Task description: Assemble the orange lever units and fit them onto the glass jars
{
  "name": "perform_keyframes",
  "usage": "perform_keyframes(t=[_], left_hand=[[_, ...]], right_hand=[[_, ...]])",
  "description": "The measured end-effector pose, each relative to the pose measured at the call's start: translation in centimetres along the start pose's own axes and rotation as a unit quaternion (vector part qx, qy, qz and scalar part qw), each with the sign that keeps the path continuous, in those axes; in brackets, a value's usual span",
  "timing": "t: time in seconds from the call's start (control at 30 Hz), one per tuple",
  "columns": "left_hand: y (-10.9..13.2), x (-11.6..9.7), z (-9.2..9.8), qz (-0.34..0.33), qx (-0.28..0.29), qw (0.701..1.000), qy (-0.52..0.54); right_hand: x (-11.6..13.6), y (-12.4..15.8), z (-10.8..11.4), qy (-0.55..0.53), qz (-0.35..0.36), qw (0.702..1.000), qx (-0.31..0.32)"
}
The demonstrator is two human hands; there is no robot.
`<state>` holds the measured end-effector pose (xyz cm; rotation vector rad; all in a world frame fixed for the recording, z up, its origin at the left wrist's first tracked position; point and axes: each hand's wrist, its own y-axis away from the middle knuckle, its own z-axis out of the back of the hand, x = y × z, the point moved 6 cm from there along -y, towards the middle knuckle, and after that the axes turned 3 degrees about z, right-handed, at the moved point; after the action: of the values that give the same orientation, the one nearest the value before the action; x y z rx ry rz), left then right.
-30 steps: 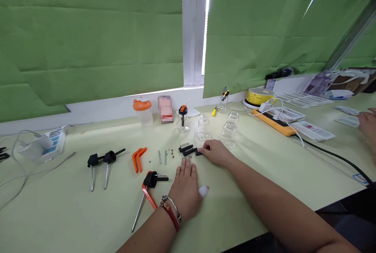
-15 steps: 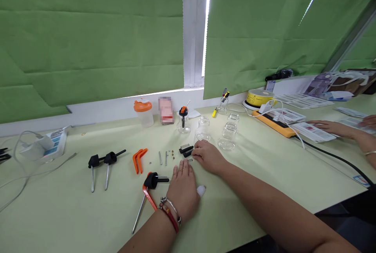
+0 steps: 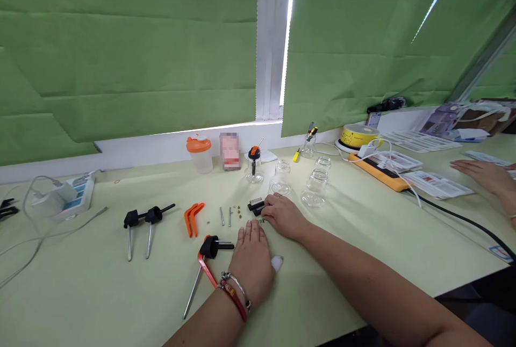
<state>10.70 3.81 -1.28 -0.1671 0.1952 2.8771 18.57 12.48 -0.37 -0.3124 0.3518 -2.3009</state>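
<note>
My left hand (image 3: 253, 258) lies flat on the table, fingers together and stretched out, holding nothing. A whitish covering wraps its thumb. The curled fingers of my right hand (image 3: 284, 217) are on the right end of the small black plastic pieces (image 3: 255, 206), partly hiding them. Coil springs (image 3: 255, 200) lie just behind and in front of these pieces. To their left are metal pins (image 3: 222, 216) and several tiny brass-coloured parts (image 3: 239, 211). Beside my left wrist rests a black-and-orange crank-like assembly (image 3: 209, 247) with a metal rod.
Orange levers (image 3: 194, 219) and black parts with metal rods (image 3: 154, 215) lie left. Glass jars (image 3: 315, 188) stand behind my right hand, near a jar with an orange-black top (image 3: 254, 167). An orange power strip (image 3: 377, 171) and a co-worker's hand (image 3: 479, 172) are right.
The view has shifted slightly. The co-worker's hand has slid right, off the printed sheets. Both my hands stay in nearly the same place.
</note>
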Motion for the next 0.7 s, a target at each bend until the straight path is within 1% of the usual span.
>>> perform_keyframes(t=[0.2, 0.37, 0.53, 0.7], left_hand=[[-0.5, 0.4, 0.6, 0.006, 0.001, 1.0, -0.002], [-0.8, 0.3, 0.7, 0.002, -0.004, 1.0, -0.003], [-1.1, 0.3, 1.0, -0.014, -0.053, 0.998, 0.025], [-1.5, 0.7, 1.2, -0.035, -0.085, 0.994, 0.054]], right_hand=[[0.2, 0.1, 0.2, 0.018, -0.001, 1.0, 0.017], [0.4, 0.4, 0.5, 0.021, 0.007, 0.999, 0.026], [-0.1, 0.6, 0.8, -0.023, -0.015, 0.999, 0.017], [-0.7, 1.0, 1.2, -0.1, -0.04, 0.994, -0.012]])
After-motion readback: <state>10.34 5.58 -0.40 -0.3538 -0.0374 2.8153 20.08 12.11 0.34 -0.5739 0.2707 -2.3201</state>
